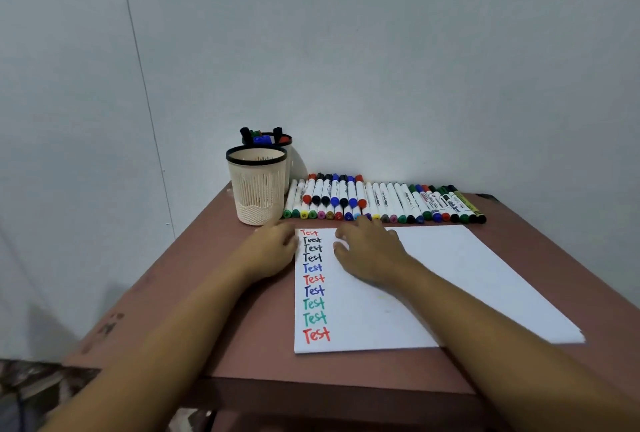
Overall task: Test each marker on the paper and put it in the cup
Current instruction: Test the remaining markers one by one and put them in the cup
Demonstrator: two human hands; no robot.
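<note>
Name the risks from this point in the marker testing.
1. The right hand lies on the paper beside the Test words; sliding left might smear them.
2. The markers lie packed in a row, some stacked; pulling one may roll neighbours.
3. The rear cup holds markers, the front cup looks empty; a marker might go in the wrong one.

Both forearms outstretched, left hand [273, 251] and right hand [369, 253] palm-down, fingers relaxed.

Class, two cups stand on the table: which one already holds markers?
The rear cup, behind the other: marker caps stick up above its black rim. The front mesh cup, nearer the paper, shows none above its rim.
</note>
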